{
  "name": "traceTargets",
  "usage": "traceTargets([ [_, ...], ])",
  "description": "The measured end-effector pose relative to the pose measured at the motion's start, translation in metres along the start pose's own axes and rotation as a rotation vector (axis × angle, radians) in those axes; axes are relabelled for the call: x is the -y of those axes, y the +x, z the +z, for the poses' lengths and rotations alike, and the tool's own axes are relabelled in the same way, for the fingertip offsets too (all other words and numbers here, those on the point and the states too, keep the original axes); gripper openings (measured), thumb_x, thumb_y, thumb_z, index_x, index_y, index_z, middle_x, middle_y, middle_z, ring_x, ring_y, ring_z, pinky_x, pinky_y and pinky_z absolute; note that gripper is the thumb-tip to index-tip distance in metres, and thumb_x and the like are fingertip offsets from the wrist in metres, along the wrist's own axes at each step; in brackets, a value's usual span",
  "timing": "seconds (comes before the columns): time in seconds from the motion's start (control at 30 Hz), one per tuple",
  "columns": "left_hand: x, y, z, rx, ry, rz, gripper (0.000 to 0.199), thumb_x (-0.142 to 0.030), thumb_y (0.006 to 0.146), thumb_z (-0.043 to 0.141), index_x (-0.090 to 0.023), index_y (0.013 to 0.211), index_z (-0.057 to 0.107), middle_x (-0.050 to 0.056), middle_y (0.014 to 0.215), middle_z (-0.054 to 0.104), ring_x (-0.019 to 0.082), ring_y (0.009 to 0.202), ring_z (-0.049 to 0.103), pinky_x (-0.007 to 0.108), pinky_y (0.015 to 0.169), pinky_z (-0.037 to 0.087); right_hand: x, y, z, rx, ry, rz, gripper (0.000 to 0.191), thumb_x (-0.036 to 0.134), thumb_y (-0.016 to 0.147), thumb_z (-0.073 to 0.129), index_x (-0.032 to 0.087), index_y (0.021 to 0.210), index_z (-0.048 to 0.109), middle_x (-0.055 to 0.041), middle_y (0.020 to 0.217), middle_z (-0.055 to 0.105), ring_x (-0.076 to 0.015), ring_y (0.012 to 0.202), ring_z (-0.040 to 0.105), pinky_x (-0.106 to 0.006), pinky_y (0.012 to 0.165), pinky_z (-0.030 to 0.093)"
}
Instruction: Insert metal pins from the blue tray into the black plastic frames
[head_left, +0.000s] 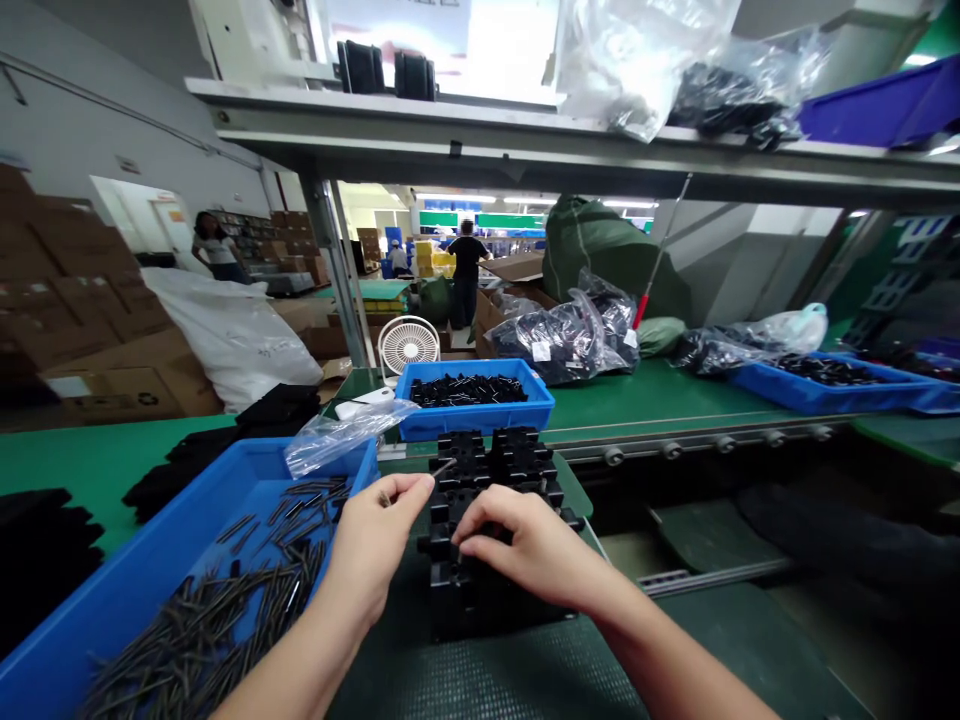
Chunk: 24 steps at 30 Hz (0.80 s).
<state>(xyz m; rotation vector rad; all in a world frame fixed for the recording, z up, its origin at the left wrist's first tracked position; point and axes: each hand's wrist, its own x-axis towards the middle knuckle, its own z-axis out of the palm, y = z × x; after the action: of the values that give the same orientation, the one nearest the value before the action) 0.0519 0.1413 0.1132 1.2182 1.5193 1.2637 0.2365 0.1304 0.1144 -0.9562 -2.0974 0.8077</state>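
My left hand [371, 530] pinches a thin dark metal pin [444, 466] between thumb and fingers, just above a stack of black moulded plastic parts [465, 600]. My right hand [525, 545] grips that stack, its fingertips pressed on the near side. Several more pins lie loose in a blue plastic tray [150, 570] under my left wrist. The pin's tip sits close to the stack, though I cannot tell whether it touches. My hands hide the middle of the stack.
Behind the stack stands a blue tray of small black parts [469, 392], with a crumpled clear bag [349, 435] beside it. Bagged black parts [562, 340] lie on the green bench [645, 395]. A metal shelf [525, 130] runs overhead. Two people stand in the distance.
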Motion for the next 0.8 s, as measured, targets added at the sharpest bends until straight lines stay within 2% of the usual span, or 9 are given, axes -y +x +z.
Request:
traceTargets([
  [0.17, 0.004, -0.001, 0.003, 0.085, -0.134, -0.068, 0.038, -0.051, 0.068, 0.07, -0.015, 0.082, 0.067, -0.009, 0.051, 0.039, 0.005, 0.044, 0.021, 0.02, 0.043, 0.015, -0.005, 0.0, 0.006, 0.046, -0.073, -0.029, 0.009, 0.013, 0.081, 0.067, 0.021, 0.085, 0.065, 0.0016, 0.088, 0.064, -0.013, 0.086, 0.058, -0.022, 0.076, 0.043],
  [0.37, 0.003, -0.002, 0.004, 0.112, -0.177, -0.1, 0.037, -0.049, 0.07, 0.07, -0.014, 0.078, 0.062, -0.01, 0.054, 0.027, 0.004, 0.045, 0.017, 0.02, 0.042, 0.011, -0.008, 0.0, 0.015, 0.115, -0.157, -0.056, 0.009, 0.014, 0.08, 0.067, 0.02, 0.086, 0.064, 0.0013, 0.087, 0.064, -0.0136, 0.086, 0.056, -0.022, 0.076, 0.044],
  [0.5, 0.004, -0.004, 0.004, 0.171, -0.233, -0.119, 0.037, -0.05, 0.073, 0.067, -0.014, 0.072, 0.058, -0.01, 0.054, 0.022, 0.005, 0.047, 0.015, 0.021, 0.042, 0.011, -0.007, -0.001, 0.006, 0.179, -0.169, -0.137, 0.019, 0.02, 0.079, 0.071, 0.02, 0.096, 0.063, -0.0001, 0.096, 0.064, -0.0157, 0.096, 0.054, -0.025, 0.086, 0.042],
  [0.57, 0.003, -0.007, 0.005, 0.244, -0.279, -0.143, 0.038, -0.051, 0.075, 0.065, -0.013, 0.077, 0.061, -0.01, 0.054, 0.022, 0.006, 0.048, 0.014, 0.021, 0.043, 0.011, -0.006, -0.001, -0.005, 0.115, -0.14, -0.109, 0.022, 0.024, 0.08, 0.07, 0.021, 0.101, 0.062, -0.0005, 0.1, 0.063, -0.0157, 0.097, 0.054, -0.025, 0.087, 0.041],
  [0.7, -0.001, -0.016, 0.009, 0.371, -0.308, -0.17, 0.041, -0.051, 0.077, 0.063, -0.011, 0.083, 0.064, -0.01, 0.055, 0.022, 0.006, 0.05, 0.012, 0.022, 0.043, 0.009, -0.006, 0.0, -0.024, -0.111, 0.0, 0.066, 0.011, 0.026, 0.09, 0.057, 0.021, 0.099, 0.06, 0.0012, 0.091, 0.063, -0.0128, 0.083, 0.056, -0.023, 0.074, 0.043],
  [0.8, 0.001, -0.022, 0.013, 0.427, -0.245, -0.156, 0.042, -0.054, 0.079, 0.06, -0.011, 0.081, 0.063, -0.009, 0.056, 0.022, 0.006, 0.05, 0.013, 0.023, 0.044, 0.009, -0.006, 0.001, -0.027, -0.143, 0.077, 0.072, 0.011, 0.027, 0.092, 0.053, 0.02, 0.097, 0.06, 0.0017, 0.089, 0.063, -0.0119, 0.081, 0.056, -0.021, 0.072, 0.042],
])
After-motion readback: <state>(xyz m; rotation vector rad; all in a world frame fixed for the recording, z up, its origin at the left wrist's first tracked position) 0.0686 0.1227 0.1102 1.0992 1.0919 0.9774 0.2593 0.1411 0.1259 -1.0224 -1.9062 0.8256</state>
